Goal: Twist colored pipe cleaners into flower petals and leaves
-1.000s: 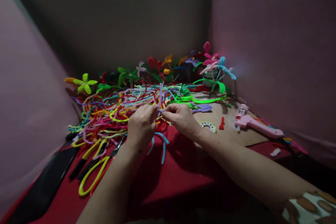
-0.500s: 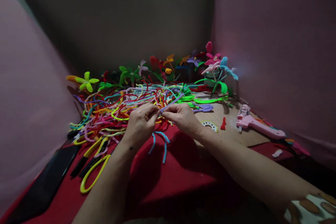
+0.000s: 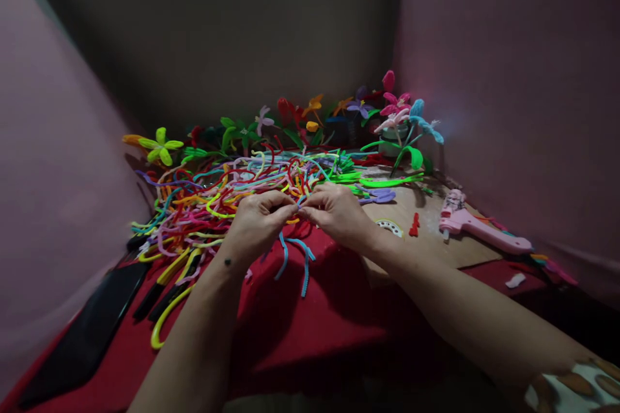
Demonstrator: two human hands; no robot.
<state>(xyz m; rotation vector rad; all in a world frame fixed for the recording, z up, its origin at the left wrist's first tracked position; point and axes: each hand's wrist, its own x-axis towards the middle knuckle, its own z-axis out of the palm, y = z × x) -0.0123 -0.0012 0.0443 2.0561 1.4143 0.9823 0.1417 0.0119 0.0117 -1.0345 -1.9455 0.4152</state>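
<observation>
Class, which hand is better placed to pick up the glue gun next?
Right, probably: the pink glue gun lies to the right of both hands, nearer the right hand than the left hand.

- Purple strand (image 3: 299,207), between left hand (image 3: 259,222) and right hand (image 3: 339,216): mostly hidden.
- Yellow loop (image 3: 163,324): partly behind left forearm (image 3: 196,335).
- White ring (image 3: 390,226): lower part hidden.
- Patterned sleeve (image 3: 574,384): cut off.

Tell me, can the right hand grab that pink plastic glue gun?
Probably yes. The right hand seems busy pinching something small, but only low things, like the small red fuzzy piece, lie between it and the glue gun.
</observation>
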